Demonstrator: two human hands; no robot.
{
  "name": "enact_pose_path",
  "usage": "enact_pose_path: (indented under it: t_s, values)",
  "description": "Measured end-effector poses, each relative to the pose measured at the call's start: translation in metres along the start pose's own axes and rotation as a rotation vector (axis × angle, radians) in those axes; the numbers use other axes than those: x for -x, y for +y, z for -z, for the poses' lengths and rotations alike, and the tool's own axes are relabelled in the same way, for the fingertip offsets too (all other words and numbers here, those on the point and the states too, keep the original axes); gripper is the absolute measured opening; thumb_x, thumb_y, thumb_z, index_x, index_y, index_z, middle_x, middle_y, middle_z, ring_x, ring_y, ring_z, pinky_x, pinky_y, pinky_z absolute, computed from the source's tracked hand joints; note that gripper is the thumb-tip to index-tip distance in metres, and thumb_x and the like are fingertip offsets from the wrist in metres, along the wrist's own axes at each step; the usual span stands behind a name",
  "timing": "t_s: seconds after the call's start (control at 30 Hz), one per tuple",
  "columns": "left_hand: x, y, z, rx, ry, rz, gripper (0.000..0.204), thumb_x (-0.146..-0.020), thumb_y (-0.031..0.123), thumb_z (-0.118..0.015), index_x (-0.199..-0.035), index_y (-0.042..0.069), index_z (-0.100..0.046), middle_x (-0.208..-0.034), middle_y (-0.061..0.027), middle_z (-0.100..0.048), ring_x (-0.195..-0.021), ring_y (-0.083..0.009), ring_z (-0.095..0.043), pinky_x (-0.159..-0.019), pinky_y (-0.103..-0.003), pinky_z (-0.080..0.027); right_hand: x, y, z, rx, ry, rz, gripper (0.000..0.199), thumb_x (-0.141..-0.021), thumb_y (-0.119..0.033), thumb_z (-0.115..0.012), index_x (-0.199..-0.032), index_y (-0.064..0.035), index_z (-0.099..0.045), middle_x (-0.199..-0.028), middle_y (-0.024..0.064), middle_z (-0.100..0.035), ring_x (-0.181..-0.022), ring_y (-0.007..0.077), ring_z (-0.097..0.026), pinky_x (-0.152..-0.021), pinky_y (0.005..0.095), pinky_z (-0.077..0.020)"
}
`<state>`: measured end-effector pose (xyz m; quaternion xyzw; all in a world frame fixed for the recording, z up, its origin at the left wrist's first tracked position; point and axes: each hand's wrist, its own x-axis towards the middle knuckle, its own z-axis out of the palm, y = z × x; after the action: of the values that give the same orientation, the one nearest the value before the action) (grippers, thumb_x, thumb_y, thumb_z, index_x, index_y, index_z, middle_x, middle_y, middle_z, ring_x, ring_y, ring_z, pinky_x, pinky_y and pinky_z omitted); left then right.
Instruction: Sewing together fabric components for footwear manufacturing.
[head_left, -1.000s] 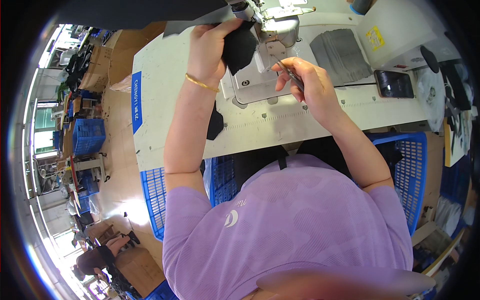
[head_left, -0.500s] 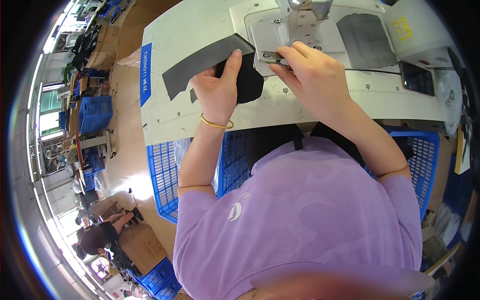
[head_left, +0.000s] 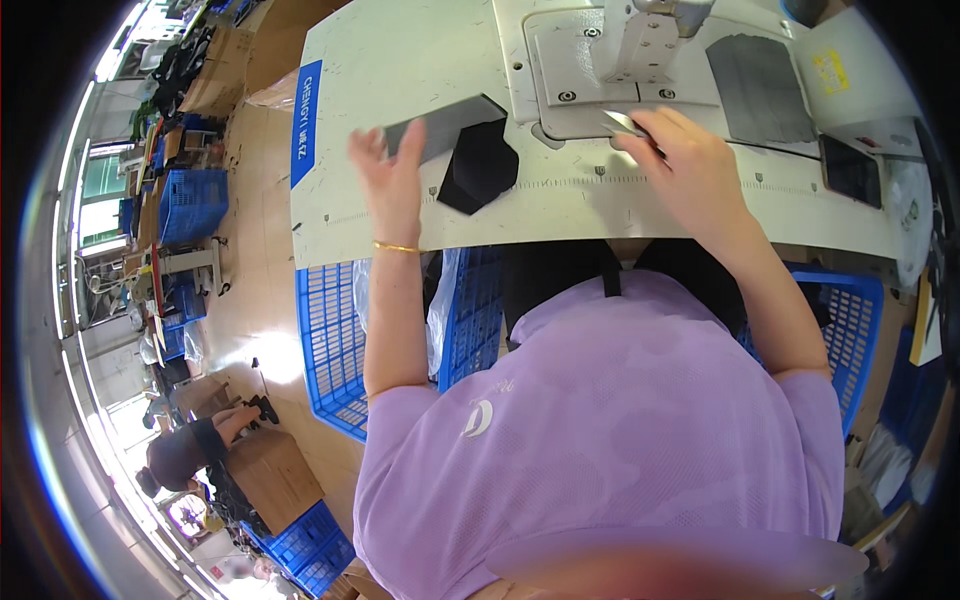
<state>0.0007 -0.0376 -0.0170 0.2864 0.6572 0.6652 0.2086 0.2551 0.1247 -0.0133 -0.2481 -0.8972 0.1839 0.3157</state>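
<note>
Black fabric piece (head_left: 478, 165) has been released on the table (head_left: 400, 60); left hand (head_left: 388, 175) lifted, fingers spread; right hand (head_left: 685, 165) pinching small metal tool (head_left: 622, 122).

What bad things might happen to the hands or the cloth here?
The right hand holds a small metal tool right beside the sewing machine's head, so fingers might get nicked or pinched there. The left hand is open next to the grey piece and black fabric piece, which lie loose near the table edge; a careless sweep might knock them down toward the blue crate.
</note>
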Motion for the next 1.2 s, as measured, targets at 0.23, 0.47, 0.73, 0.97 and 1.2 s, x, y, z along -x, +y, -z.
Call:
enact_pose_path:
  t_s: [0.23,0.47,0.73,0.97,1.2]
  values:
    - [-0.015,-0.035,0.007,-1.042,0.007,-0.297,0.066,-0.078,0.042,-0.077,-0.117,-0.007,-0.058,-0.118,-0.0227,-0.055,-0.119,-0.0388,-0.047,-0.103,-0.047,-0.037,0.019,-0.006,-0.003,-0.168,-0.194,-0.098,0.024,-0.09,-0.024,-0.066,-0.099,-0.0023,-0.066,-0.079,0.0069,-0.062,-0.064,0.0221,-0.06,-0.059,0.0323,-0.0475]
    - [-0.013,-0.025,0.019,-1.214,-0.421,-0.169,0.054,-0.071,0.044,-0.081,-0.098,0.0,-0.063,-0.105,-0.0216,-0.062,-0.102,-0.0401,-0.057,-0.089,-0.044,-0.047,0.029,-0.017,-0.016,-0.221,-0.198,-0.044,0.024,-0.087,-0.02,-0.07,-0.1,-0.0005,-0.066,-0.08,0.0101,-0.063,-0.067,0.0217,-0.062,-0.061,0.0307,-0.0494]
    - [0.08,-0.016,0.119,-0.686,-0.158,0.094,0.032,-0.075,0.013,-0.08,-0.098,0.001,-0.063,-0.092,-0.0086,-0.068,-0.087,-0.0128,-0.062,-0.077,-0.03,-0.05,0.028,-0.015,-0.009,-0.27,-0.229,-0.077,0.021,-0.087,-0.017,-0.068,-0.1,-0.0002,-0.066,-0.08,0.0131,-0.063,-0.071,0.0252,-0.063,-0.065,0.0331,-0.0488]
    - [0.153,-0.086,0.226,-0.403,-0.096,0.68,0.027,-0.069,0.003,-0.08,-0.085,0.006,-0.059,-0.074,-0.001,-0.061,-0.065,-0.0121,-0.058,-0.058,-0.027,-0.046,0.016,-0.012,-0.038,-0.279,-0.209,0.05,0.021,-0.083,-0.018,-0.071,-0.096,-0.0017,-0.066,-0.078,0.0119,-0.063,-0.068,0.0278,-0.065,-0.061,0.0352,-0.051]
    - [0.111,-0.298,0.257,-1.134,-0.039,0.479,0.052,-0.071,0.025,-0.079,-0.113,-0.001,-0.059,-0.097,-0.0204,-0.07,-0.095,-0.0356,-0.067,-0.08,-0.045,-0.053,0.007,-0.023,-0.047,-0.105,-0.1,0.063,0.022,-0.082,-0.016,-0.074,-0.096,-0.0013,-0.066,-0.076,0.0099,-0.062,-0.063,0.0243,-0.063,-0.057,0.0326,-0.0508]
